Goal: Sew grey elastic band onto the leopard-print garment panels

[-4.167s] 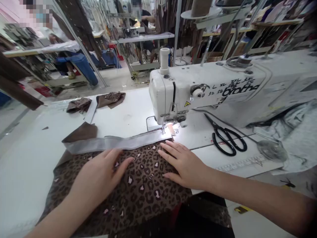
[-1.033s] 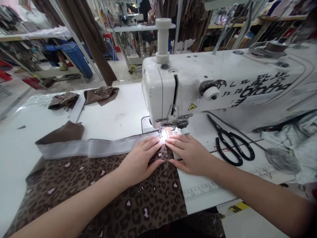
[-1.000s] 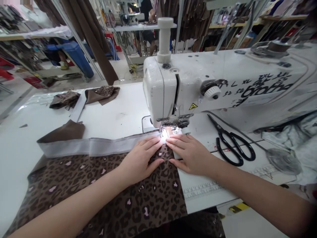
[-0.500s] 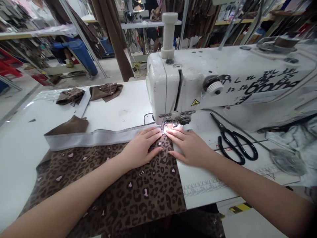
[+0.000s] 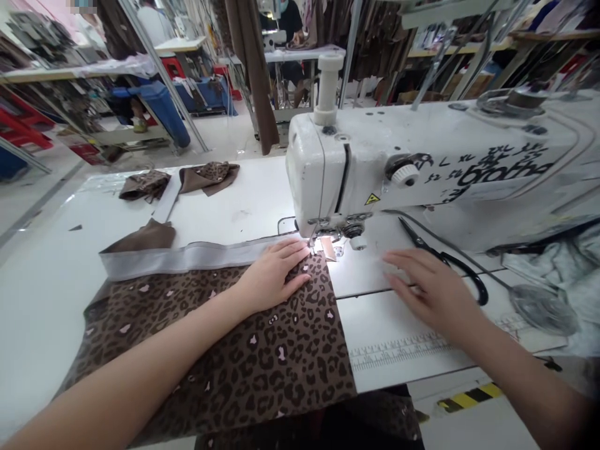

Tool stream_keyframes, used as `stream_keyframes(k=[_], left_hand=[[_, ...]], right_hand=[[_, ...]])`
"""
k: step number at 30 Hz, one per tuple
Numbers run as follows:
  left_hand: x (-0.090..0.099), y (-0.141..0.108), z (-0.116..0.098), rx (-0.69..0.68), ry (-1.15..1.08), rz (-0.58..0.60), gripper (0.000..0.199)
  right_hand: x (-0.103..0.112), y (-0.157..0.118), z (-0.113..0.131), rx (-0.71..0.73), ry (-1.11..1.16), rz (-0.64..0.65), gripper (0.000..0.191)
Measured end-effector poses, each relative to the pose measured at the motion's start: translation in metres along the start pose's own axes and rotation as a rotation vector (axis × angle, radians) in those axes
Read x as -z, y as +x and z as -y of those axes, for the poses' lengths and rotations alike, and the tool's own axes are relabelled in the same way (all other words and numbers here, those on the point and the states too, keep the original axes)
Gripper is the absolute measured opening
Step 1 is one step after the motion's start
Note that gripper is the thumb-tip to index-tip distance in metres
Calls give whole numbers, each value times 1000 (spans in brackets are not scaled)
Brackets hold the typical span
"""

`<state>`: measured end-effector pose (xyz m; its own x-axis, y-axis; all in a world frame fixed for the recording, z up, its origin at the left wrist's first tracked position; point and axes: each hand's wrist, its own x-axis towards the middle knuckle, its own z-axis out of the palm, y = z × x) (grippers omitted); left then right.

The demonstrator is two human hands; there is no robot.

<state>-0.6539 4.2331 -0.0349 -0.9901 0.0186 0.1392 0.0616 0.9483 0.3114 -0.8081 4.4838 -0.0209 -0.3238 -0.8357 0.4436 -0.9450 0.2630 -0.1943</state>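
Leopard-print brown fabric (image 5: 281,350) lies on the white table and hangs over its front edge. A pale grey strip (image 5: 173,261) runs along its back edge to the needle area of the white sewing machine (image 5: 312,169). My left hand (image 5: 269,275) rests flat on the fabric beside the lit presser foot, fingers apart. To the right of the fabric, my right hand (image 5: 429,290) is open above the table with nothing in it. Black-handled scissors (image 5: 471,275) are partly hidden behind this hand.
Crumpled brown fabric pieces (image 5: 209,177) lie at the table's back left. A clear round dish (image 5: 544,307) and pale cloth (image 5: 557,262) are at the right. Behind stand other sewing tables, a blue bin (image 5: 164,112) and a person (image 5: 290,22).
My right hand has left the fabric and moved right, towards the scissors. My left hand stays on the fabric. The view has shifted slightly, showing more of the background.
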Motion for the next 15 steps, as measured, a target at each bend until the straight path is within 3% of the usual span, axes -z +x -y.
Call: stream_keyframes(k=[4,7,11,15], left_hand=[[14,4,3,-16,-69,63,44],[27,20,11,127,-156,99,33],[19,46,21,421,-62,-111,27],[-5,52,21,471,43,-198,30]], right_hand=[[28,-52,-33,-367,-161,95,30],[34,-74,-53,-408,-213,195,35],[23,-73,-72,-424,-205,277,32],[18,-52,-93,-577,-173,416,27]])
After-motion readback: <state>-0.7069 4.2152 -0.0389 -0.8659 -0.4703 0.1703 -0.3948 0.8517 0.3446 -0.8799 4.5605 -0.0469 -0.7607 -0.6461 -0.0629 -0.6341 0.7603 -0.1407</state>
